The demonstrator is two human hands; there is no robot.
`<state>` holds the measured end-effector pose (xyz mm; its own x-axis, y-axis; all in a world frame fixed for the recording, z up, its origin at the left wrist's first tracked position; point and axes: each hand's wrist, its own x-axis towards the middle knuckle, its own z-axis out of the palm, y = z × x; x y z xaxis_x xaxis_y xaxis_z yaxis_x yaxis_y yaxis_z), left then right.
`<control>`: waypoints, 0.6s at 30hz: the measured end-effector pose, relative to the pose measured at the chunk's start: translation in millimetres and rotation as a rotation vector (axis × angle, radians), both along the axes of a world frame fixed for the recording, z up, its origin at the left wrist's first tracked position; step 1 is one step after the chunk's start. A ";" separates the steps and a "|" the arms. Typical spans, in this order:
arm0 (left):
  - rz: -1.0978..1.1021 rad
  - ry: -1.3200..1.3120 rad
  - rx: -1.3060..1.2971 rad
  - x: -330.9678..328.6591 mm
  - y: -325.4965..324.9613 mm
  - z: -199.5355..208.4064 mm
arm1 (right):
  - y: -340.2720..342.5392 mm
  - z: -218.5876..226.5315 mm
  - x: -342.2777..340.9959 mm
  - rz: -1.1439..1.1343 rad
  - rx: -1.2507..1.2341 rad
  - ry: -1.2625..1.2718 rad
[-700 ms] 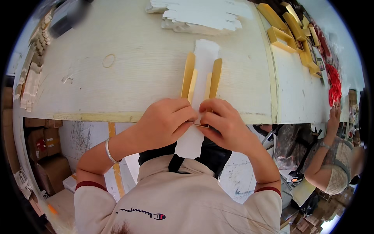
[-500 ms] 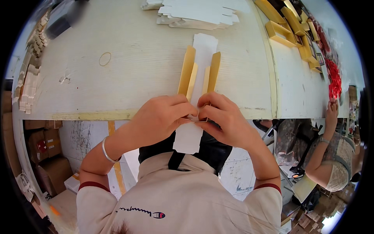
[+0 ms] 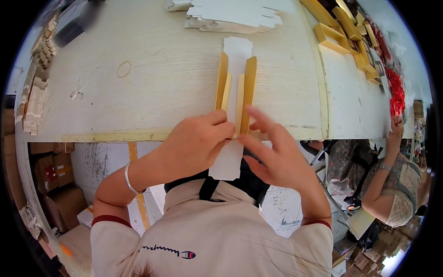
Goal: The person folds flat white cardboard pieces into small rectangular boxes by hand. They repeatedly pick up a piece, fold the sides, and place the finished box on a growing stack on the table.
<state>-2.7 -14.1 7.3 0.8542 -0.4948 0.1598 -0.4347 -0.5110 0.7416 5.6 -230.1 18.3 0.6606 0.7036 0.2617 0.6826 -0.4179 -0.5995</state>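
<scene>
A part-folded carton (image 3: 237, 53), white on its flat faces, lies lengthwise over the table's front edge. Its left gold wall (image 3: 222, 78) and right gold wall (image 3: 249, 87) stand up, and a narrow white end flap (image 3: 226, 161) hangs toward my lap. My left hand (image 3: 196, 141) is closed on the carton's near left corner, its fingertips pinching the folded card. Beside the right wall, my right hand (image 3: 279, 157) has its fingers apart. One fingertip is blurred close to that wall; whether it touches cannot be made out.
Flat white carton blanks (image 3: 233, 16) are piled at the table's far side. A rubber band (image 3: 124, 69) lies to the left. Gold boxes (image 3: 332, 39) and red material (image 3: 394, 92) sit far right, where another person's hand (image 3: 396, 125) reaches in. Stacked card pieces (image 3: 34, 106) line the left edge.
My right hand has let go of the carton's near end, its fingers spreading to the right. The carton has shifted slightly, and its walls stand closer together. My left hand keeps its pinch.
</scene>
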 end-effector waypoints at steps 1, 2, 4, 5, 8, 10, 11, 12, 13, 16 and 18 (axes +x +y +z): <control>0.003 0.013 -0.020 -1.1 -0.7 -0.1 | -3.0 -10.2 -5.5 0.021 -0.054 -0.184; 0.008 0.027 -0.040 -1.9 -0.9 0.0 | -4.6 -19.8 -8.4 0.044 -0.107 -0.369; 0.006 0.021 -0.051 -2.4 -2.3 0.1 | -3.9 -33.1 -11.9 0.012 -0.051 -0.482; 0.007 0.018 -0.057 -2.8 -2.7 0.5 | -0.1 -38.8 -12.7 -0.007 0.006 -0.505; -0.004 0.168 -0.009 -1.2 1.6 6.5 | 5.9 -44.1 -7.5 -0.032 0.218 -0.414; -0.065 0.367 -0.071 5.5 9.8 21.9 | 8.9 -44.2 -3.0 -0.032 0.335 -0.291; -0.097 0.467 -0.103 8.6 13.8 26.2 | 10.6 -42.8 -1.8 -0.034 0.372 -0.225; -0.134 0.451 -0.122 10.2 17.6 25.2 | 13.1 -40.1 -0.6 -0.035 0.407 -0.158; -0.171 0.434 -0.140 11.5 21.0 22.7 | 17.8 -33.2 0.3 -0.070 0.424 -0.108; -0.166 0.315 -0.122 6.0 18.3 16.4 | 23.6 -29.0 -2.1 -0.123 0.437 -0.070; -0.106 0.199 -0.105 1.0 11.2 8.0 | 26.4 -29.3 -1.8 -0.144 0.443 -0.045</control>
